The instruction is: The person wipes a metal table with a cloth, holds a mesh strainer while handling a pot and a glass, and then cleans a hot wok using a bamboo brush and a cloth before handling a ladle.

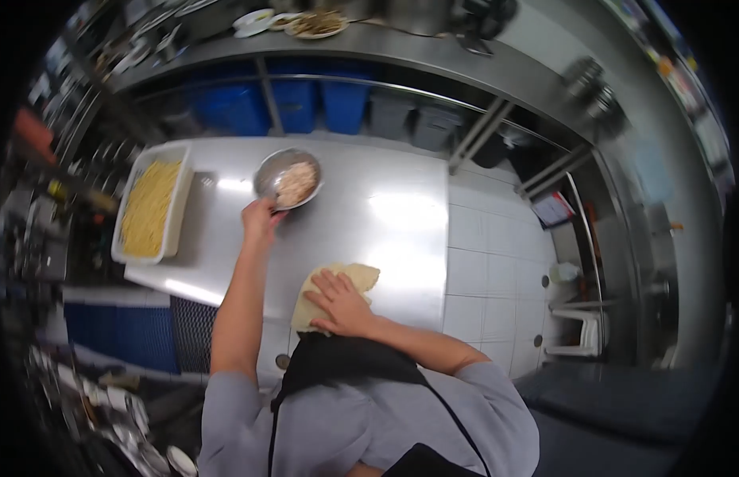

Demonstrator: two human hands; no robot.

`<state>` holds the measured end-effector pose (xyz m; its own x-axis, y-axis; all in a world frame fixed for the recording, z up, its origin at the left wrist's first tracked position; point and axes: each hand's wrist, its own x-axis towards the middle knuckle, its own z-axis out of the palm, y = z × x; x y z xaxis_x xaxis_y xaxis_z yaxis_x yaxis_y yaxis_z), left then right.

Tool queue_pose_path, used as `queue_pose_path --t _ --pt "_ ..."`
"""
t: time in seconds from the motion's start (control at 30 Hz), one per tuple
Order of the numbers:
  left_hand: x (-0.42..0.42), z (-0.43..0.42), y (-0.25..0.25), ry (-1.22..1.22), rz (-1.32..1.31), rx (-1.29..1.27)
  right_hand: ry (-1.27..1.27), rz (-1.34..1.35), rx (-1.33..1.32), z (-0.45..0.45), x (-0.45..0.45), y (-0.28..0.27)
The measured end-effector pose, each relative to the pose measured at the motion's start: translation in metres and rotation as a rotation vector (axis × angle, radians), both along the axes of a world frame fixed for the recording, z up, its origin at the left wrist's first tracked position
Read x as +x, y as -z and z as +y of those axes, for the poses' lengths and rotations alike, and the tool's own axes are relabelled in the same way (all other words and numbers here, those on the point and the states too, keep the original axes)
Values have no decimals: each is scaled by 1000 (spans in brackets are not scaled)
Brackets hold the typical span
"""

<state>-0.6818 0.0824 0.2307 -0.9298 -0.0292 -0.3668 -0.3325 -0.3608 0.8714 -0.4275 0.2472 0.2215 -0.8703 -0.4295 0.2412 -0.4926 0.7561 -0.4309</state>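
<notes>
A metal bowl (pixel 266 171) with a pale pinkish, crumbly filling (pixel 296 183) in it stands toward the far side of the steel table. My left hand (pixel 261 219) reaches out to the bowl's near rim, its fingers closed on the edge. Close to my body, a flat, pale yellow sheet of dough (pixel 361 275) with an uneven edge lies at the table's near side. On top of it rests my right hand (pixel 340 304), palm down with fingers spread, covering part of the sheet.
A white tub (pixel 177 215) full of yellow strips, perhaps noodles or cut potatoes, sits at the table's left end. Behind the steel table (pixel 226 262) runs a counter (pixel 369 46) with plates on it and blue bins (pixel 343 106) beneath. Tiled floor (pixel 497 238) lies to the right.
</notes>
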Motion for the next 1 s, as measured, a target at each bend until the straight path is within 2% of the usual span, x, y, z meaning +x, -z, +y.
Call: queue_pose_path --t 0.1,0.37,0.47,0.5,0.6,0.7,0.8,0.9,1.0 --pt "29 -26 -41 -28 38 53 -94 36 19 -30 -33 -1" --pt "125 -171 -114 -257 61 -164 -360 175 -44 -127 -138 23" --pt "167 -215 -111 -361 27 -266 -438 164 -2 -160 -183 19" --pt "178 -223 -108 -409 10 -250 -455 246 -11 -171 -199 23" --pt "205 -245 -92 -481 -20 -227 -414 263 -127 -200 -244 30" --pt "215 -245 -76 -488 -41 -179 -254 243 -143 -224 -296 42" --pt "210 -242 -60 -478 -69 -146 91 233 -42 -215 -334 42" --pt "195 -228 -42 -407 -85 -106 443 245 119 -151 -361 52" --pt "175 -217 -32 -328 -84 -63 736 255 359 -38 -363 49"
